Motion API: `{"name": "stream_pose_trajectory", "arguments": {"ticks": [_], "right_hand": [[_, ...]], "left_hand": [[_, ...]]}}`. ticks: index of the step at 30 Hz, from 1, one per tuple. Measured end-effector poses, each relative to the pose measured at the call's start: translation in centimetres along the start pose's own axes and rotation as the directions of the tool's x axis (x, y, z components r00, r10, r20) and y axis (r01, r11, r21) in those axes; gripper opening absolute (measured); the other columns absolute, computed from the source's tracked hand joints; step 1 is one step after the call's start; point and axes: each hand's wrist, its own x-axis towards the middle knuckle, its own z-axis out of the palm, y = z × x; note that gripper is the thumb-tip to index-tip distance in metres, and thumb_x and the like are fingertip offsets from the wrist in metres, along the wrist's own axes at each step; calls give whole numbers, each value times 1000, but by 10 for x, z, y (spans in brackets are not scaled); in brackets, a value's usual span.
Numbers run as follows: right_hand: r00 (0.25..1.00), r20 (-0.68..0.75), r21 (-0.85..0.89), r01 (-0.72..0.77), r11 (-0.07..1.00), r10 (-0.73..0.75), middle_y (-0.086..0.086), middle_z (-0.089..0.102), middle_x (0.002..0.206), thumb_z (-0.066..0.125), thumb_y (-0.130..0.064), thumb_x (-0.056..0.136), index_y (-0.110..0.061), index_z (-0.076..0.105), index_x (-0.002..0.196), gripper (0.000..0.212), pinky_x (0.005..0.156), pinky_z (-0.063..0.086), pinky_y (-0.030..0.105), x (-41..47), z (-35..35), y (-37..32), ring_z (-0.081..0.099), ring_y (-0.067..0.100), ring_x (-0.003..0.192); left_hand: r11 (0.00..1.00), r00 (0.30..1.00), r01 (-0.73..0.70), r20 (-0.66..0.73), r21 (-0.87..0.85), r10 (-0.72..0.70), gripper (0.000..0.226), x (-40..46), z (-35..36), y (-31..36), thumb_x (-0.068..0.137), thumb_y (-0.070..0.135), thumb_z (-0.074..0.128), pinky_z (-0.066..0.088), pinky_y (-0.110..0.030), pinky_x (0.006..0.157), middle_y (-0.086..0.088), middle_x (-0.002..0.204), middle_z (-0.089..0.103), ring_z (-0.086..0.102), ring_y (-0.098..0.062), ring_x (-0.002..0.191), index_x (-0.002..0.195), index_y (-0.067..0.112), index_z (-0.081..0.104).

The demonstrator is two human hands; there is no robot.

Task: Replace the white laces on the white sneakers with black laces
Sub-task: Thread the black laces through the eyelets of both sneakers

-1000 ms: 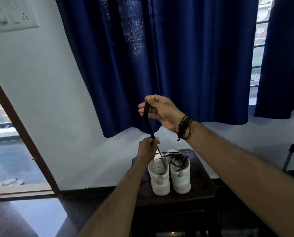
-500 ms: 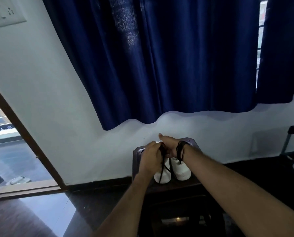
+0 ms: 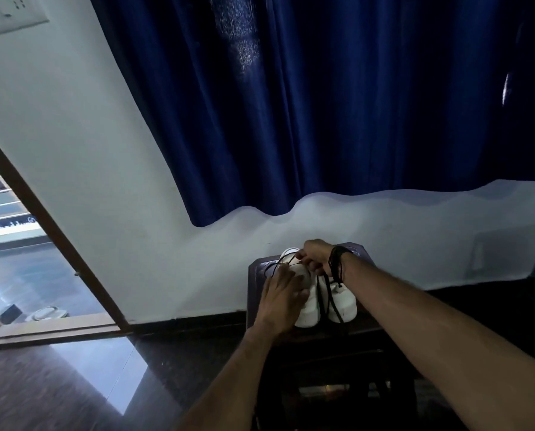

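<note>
Where the two white sneakers point(image 3: 337, 301) stand side by side, heels toward the near edge of the small dark table point(image 3: 255, 275), black laces point(image 3: 326, 293) trail over them. Left hand point(image 3: 283, 298) rests flat, fingers straight, on the left sneaker. Right hand point(image 3: 317, 256) is curled, pinching lace above the tongue. Blue curtain point(image 3: 337, 104) hangs behind; open doorway point(image 3: 17, 259) at left.

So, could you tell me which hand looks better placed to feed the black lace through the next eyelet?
Probably the right hand: it already pinches the black lace over the sneakers' front. The left hand lies with straight fingers on the left sneaker, steadying it on the stool.
</note>
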Motion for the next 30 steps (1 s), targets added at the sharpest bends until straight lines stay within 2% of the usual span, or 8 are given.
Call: {"name": "stream_pose_trajectory", "arguments": {"ticks": [4,10,15,19,22,25,27,30], "right_hand": [[985,-11,-49,172,984,-172,-4,33,61,30,-14,100,-17,52,77,32,41,16,20,-18,-3,-27,22,8,46],[872,64,-18,487,873,-485,-10,30,54,36,-22,103,-19,54,82,28,40,18,18,-68,-16,-99,21,6,47],[778,144,29,614,788,-612,-13,28,52,35,-24,105,-20,53,80,30,37,17,16,-103,-14,-120,19,4,45],[734,191,33,659,752,-652,-10,26,57,34,-25,105,-20,52,81,31,40,16,18,-116,-14,-113,16,7,49],[753,192,52,633,773,-630,-7,24,59,33,-22,105,-19,51,80,30,45,8,23,-118,-20,-99,15,7,50],[778,267,38,580,813,-568,-7,28,58,34,-20,103,-18,51,79,30,49,9,25,-119,-28,-83,15,9,52],[783,331,26,550,835,-526,-7,31,59,34,-19,103,-18,51,79,29,52,10,27,-119,-33,-70,15,11,55],[769,461,-14,504,864,-442,-3,34,62,36,-17,102,-12,52,82,26,52,19,23,-116,-33,-42,22,12,57]], "left_hand": [[966,964,226,168,-123,-204,103,0,13,8,78,80,-7,12,-29,117,-7,163,8,-17,-15,148,150,17,33],[948,946,298,164,-113,-278,123,10,11,17,65,84,-17,8,-35,120,-12,162,12,-14,-27,150,145,9,39],[913,903,398,212,-92,-373,56,11,3,29,103,46,30,5,-32,120,-11,158,24,-15,-26,150,141,8,45],[873,864,466,285,-143,-415,57,13,9,25,99,53,35,1,-27,119,-18,146,43,13,-28,150,131,12,56],[719,814,579,316,-383,-487,30,26,19,5,79,50,59,39,-31,105,-15,116,64,59,-26,117,104,33,59],[391,769,569,299,-724,-566,23,26,-36,28,86,11,57,53,-34,86,-17,107,69,67,-32,100,107,7,66],[123,700,574,407,-810,-587,33,31,-49,30,100,25,47,54,-22,67,-18,102,72,72,-21,83,102,1,70],[93,718,624,522,-776,-460,68,45,-68,44,94,55,46,53,-18,60,-9,86,75,72,-16,90,117,-6,62]]}}
